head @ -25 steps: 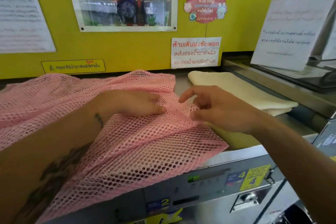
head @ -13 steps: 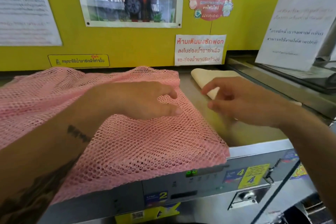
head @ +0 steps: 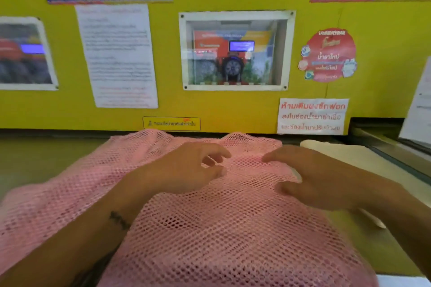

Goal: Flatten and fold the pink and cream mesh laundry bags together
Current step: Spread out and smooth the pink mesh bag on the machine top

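Observation:
The pink mesh laundry bag point(head: 221, 235) lies spread across the top of a washing machine, reaching from the yellow wall to the front edge. My left hand point(head: 186, 168) hovers on its middle, fingers apart and curled, holding nothing. My right hand point(head: 321, 179) rests at the bag's right edge, fingers spread, also holding nothing. The cream mesh bag point(head: 345, 154) lies folded flat to the right of the pink one, partly hidden behind my right hand and forearm.
The metal machine top point(head: 42, 158) shows bare to the left of the pink bag. A yellow wall point(head: 233, 109) with posters, a framed window point(head: 235, 50) and warning stickers stands right behind. A raised ledge with a paper notice point(head: 417, 109) borders the right side.
The view has tilted up and shifted. My right hand moved left from the cream bag onto the pink bag's right edge. My left hand stayed on the pink bag's middle.

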